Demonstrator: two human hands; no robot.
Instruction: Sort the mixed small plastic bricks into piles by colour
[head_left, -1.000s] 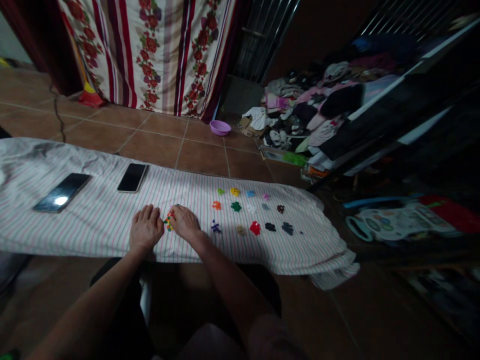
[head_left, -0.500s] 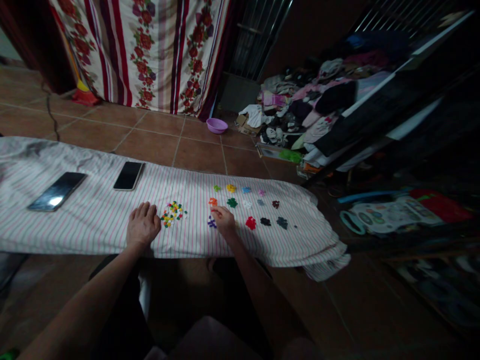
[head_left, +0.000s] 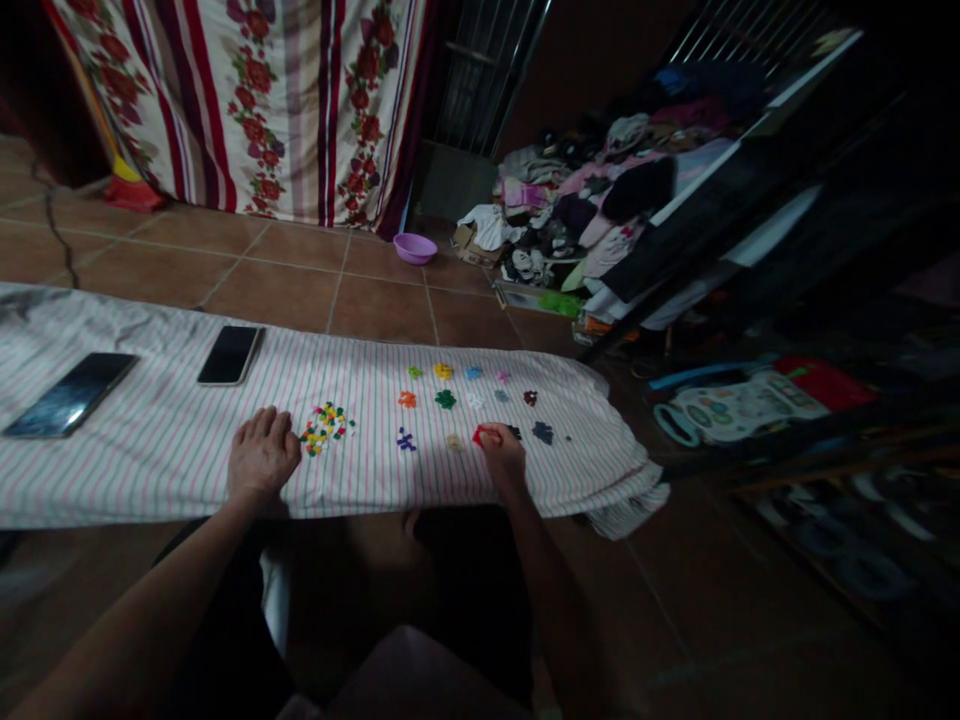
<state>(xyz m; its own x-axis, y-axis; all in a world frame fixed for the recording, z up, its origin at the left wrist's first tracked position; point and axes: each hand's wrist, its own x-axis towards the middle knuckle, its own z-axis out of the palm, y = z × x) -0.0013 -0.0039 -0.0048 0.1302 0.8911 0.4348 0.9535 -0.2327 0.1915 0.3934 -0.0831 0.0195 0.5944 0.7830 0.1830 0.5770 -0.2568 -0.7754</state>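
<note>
My left hand lies flat on the striped cloth, fingers stretched out and holding nothing. Just right of its fingertips is a loose heap of mixed small coloured pieces, mostly yellow, green, red and white. My right hand is closed in a pinch over the small red pieces, partly covering them. Whatever its fingertips hold is too small to make out. Around it lie beige pieces, black pieces, white pieces and dark green pieces.
Further small piles include purple pieces, orange pieces, yellow pieces and dark grey pieces. A phone and a larger dark device lie at left. Beyond the table, a purple basin stands on the tiled floor.
My right hand has moved right, from between the orange and purple piles to the red pile, uncovering the beige pieces. My left hand stays beside the mixed heap. The whole view has shifted slightly.
</note>
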